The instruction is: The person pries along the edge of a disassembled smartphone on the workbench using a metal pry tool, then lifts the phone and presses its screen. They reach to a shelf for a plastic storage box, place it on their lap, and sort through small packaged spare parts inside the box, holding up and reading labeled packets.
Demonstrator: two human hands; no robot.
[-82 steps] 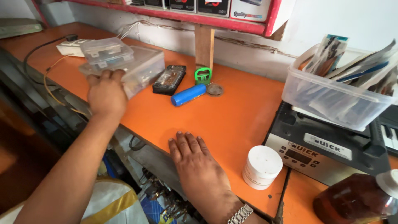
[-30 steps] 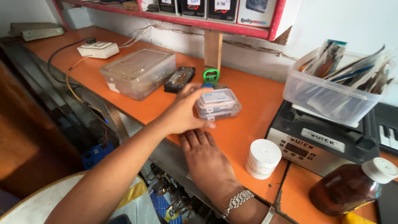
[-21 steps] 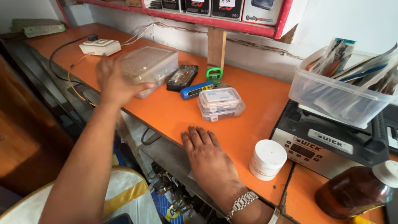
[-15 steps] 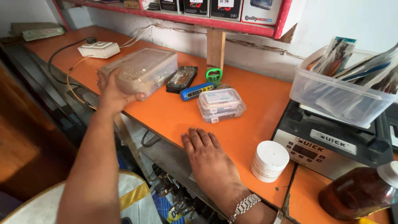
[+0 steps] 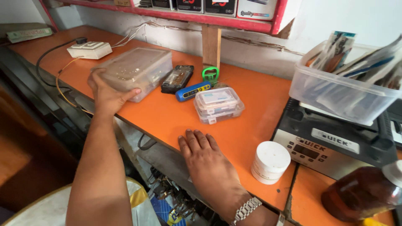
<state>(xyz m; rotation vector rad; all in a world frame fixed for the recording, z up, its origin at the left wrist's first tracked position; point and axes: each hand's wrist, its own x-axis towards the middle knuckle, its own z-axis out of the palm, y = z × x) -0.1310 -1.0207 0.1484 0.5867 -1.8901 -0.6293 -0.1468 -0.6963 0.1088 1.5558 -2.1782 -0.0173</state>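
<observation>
My left hand (image 5: 106, 94) grips the near corner of a large clear plastic box (image 5: 136, 71) that rests on the orange bench (image 5: 167, 117). My right hand (image 5: 207, 161) lies flat, palm down, on the bench near its front edge, fingers spread, holding nothing. A small clear plastic box (image 5: 218, 104) with a lid sits on the bench just beyond my right hand, apart from it. Between the two boxes lie a black device (image 5: 177, 78), a blue pen-shaped tool (image 5: 192, 91) and a green ring-shaped piece (image 5: 210, 73).
A white round jar (image 5: 270, 161) stands right of my right hand. Beyond it are a black and grey station (image 5: 335, 142), a clear tub of packets (image 5: 347, 83), and a brown bottle (image 5: 362, 192). A white power strip (image 5: 89, 50) with cables lies far left. A red shelf (image 5: 176, 14) overhangs.
My left hand set the small box down in the middle of the bench, then went back left and took hold of the large box. My right hand stayed flat.
</observation>
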